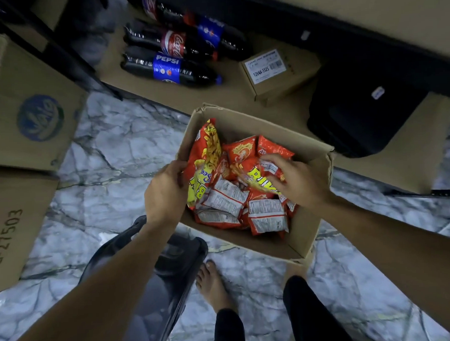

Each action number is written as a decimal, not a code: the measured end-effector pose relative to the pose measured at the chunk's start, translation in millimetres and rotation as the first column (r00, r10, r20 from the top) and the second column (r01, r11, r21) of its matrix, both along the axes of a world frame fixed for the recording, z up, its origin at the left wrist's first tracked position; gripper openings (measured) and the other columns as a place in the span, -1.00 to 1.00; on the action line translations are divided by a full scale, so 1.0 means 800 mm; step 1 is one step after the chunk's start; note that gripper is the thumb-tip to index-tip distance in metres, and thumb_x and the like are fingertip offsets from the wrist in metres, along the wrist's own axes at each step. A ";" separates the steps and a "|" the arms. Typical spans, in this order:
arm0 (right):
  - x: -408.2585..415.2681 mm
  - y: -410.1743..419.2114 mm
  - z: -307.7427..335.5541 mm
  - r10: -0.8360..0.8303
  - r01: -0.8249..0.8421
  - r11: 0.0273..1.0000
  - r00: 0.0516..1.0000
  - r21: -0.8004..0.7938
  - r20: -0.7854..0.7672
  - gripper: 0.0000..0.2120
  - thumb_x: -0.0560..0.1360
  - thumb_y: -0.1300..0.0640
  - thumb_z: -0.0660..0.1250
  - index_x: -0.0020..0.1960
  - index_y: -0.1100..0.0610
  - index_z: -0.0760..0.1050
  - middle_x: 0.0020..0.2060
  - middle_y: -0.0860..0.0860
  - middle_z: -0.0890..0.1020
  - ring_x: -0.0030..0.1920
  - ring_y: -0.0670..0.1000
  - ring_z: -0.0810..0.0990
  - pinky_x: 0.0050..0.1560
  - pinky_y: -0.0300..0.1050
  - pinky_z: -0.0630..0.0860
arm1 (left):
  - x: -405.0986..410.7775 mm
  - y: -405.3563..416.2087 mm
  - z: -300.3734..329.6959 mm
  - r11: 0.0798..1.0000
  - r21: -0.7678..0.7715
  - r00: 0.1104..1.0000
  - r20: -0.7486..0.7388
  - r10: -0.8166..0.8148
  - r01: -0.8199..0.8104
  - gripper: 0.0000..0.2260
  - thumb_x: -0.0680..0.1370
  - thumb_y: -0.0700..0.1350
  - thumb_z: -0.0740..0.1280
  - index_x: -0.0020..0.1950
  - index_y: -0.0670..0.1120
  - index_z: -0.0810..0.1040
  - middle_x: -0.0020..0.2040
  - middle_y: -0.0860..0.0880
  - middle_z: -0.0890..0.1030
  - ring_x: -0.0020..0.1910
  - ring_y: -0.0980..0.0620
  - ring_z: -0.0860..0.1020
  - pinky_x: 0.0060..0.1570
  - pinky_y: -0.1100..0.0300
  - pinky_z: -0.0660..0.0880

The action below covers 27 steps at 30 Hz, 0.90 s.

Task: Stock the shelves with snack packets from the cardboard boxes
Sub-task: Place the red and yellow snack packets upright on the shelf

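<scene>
An open cardboard box (302, 234) stands on the marble floor in the middle of the view, holding several red and yellow snack packets (262, 215). My left hand (165, 191) grips the box's left wall, fingers curled over the rim beside a tall packet (205, 155) that leans against it. Reaching into the box from the right, my right hand (294, 180) has its fingers curled around a red and yellow packet (255, 175) on top of the pile. The low shelf (231, 92) lies just behind the box.
Several cola bottles (173, 69) lie on the low shelf, with a small labelled carton (268, 73) and a black bag (363, 115) to their right. Large cardboard boxes (22, 109) stand at the left. A dark object (151, 274) and my bare foot (213, 286) are near me.
</scene>
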State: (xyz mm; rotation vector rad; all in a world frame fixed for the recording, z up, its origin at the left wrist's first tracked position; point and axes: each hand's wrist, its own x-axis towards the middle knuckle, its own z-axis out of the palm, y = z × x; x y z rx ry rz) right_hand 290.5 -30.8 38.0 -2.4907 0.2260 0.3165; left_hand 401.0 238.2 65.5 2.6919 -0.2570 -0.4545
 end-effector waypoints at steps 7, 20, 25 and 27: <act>0.003 -0.002 0.115 -0.010 0.010 0.999 1.000 -0.035 -0.010 -0.61 0.57 0.07 0.35 0.38 -0.12 0.43 0.24 -0.03 0.62 0.03 0.04 0.66 0.01 0.04 0.59 | 0.003 -0.001 0.089 0.981 -0.185 0.997 -0.070 0.039 -0.051 -0.80 0.58 -0.13 0.32 0.14 0.08 0.64 -0.09 0.02 0.68 -0.14 -0.01 0.61 -0.21 0.14 0.51; -0.002 0.030 0.436 -0.143 0.139 0.989 0.985 -0.051 -0.096 -0.57 0.54 0.07 0.40 0.36 -0.14 0.39 0.15 -0.01 0.66 0.01 -0.01 0.64 -0.05 0.02 0.61 | -0.004 0.016 0.360 0.957 -0.271 0.988 0.139 -0.067 0.103 -0.86 0.60 -0.09 0.31 0.09 0.06 0.63 -0.03 -0.01 0.66 -0.13 -0.02 0.60 -0.17 0.04 0.56; -0.005 0.017 0.573 -0.172 0.171 0.978 0.985 -0.123 0.002 -0.57 0.55 0.10 0.37 0.39 -0.04 0.40 0.18 0.00 0.65 -0.08 -0.05 0.62 -0.14 -0.14 0.53 | 0.009 0.011 0.475 0.904 -0.373 0.955 0.276 -0.108 0.210 -0.89 0.56 -0.17 0.39 0.04 0.01 0.64 -0.10 0.04 0.65 -0.13 0.03 0.60 -0.17 0.15 0.50; -0.009 0.010 0.623 -0.199 0.201 0.968 0.980 -0.154 0.028 -0.56 0.54 0.09 0.38 0.39 -0.06 0.40 0.21 0.03 0.64 0.05 0.06 0.65 0.05 0.00 0.59 | 0.018 0.005 0.522 0.878 -0.401 0.938 0.323 -0.129 0.259 -0.89 0.56 -0.16 0.40 0.04 0.02 0.64 -0.12 0.08 0.62 -0.14 0.06 0.58 -0.16 0.18 0.48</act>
